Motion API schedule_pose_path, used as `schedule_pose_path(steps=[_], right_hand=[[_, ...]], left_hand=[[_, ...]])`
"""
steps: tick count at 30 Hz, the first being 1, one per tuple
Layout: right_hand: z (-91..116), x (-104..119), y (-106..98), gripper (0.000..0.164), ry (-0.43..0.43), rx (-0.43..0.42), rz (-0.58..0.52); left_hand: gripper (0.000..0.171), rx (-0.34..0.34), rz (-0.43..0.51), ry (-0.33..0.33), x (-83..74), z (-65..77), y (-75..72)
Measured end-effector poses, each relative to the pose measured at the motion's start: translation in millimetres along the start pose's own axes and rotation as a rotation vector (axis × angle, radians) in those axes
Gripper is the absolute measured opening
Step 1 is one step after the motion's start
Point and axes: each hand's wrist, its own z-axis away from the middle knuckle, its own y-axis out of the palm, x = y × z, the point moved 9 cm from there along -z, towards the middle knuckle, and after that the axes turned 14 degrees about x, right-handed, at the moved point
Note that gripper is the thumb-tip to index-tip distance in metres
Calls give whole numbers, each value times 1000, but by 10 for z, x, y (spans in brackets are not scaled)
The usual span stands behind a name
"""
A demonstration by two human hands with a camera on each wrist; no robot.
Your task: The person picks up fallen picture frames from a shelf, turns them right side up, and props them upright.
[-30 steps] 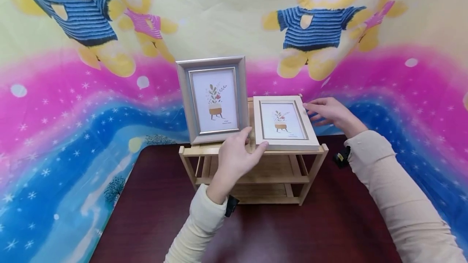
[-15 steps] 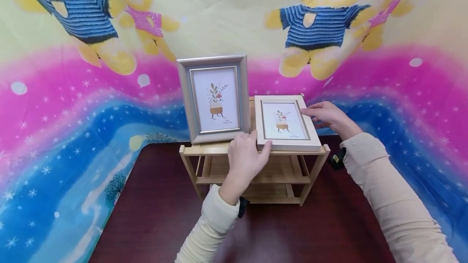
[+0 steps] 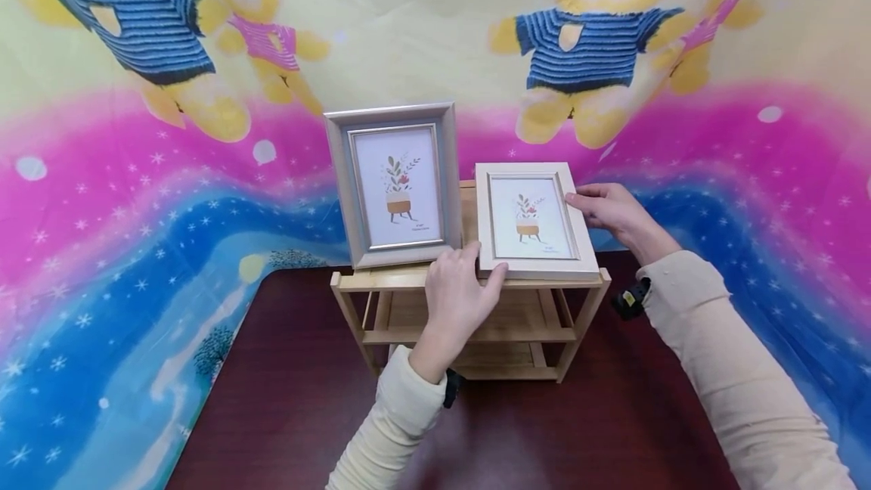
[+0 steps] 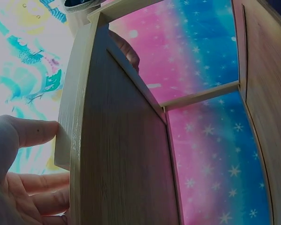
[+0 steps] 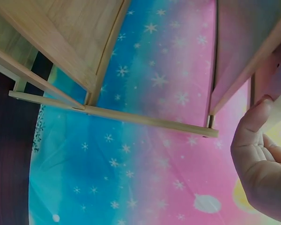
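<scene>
Holding the cream frame (image 3: 533, 219) on top of the wooden rack (image 3: 381, 279), tilted up at the far edge.

Pinched at the right edge by the right hand (image 3: 615, 219), cupped at the lower-left corner by the left hand (image 3: 456, 297), well apart from each other; separated by only a narrow gap from the silver frame (image 3: 396, 186).

Looking down, the head view shares the rack (image 3: 517, 336) with both close wrist views.
</scene>
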Motion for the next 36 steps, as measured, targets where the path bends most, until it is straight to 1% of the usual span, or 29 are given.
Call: schedule_pose_path(steps=[5,8,14,17,22,28,33,36], right_hand=[[70,94,-37,72,-71,-43,22],[112,160,-68,70,-124,-83,36],[205,271,-136,67,-220,-159,23],[258,333,-152,65,-269,-179,8],[344,440,-170,60,-372,-191,-40],[428,521,-194,52,-478,-183,-124],[473,557,-207,41,-509,-167,-175],[496,576,-208,38,-514,-155,-187]], left_hand=[[35,-2,30,-10,12,11,7],[37,15,55,-19,20,9,21],[50,67,123,-26,23,-5,64],[56,85,131,-35,24,-11,88],[62,111,106,-52,20,-25,123],[64,126,53,-54,2,-41,157],[65,105,30,-38,-16,-50,150],[66,95,23,-28,-23,-52,145]])
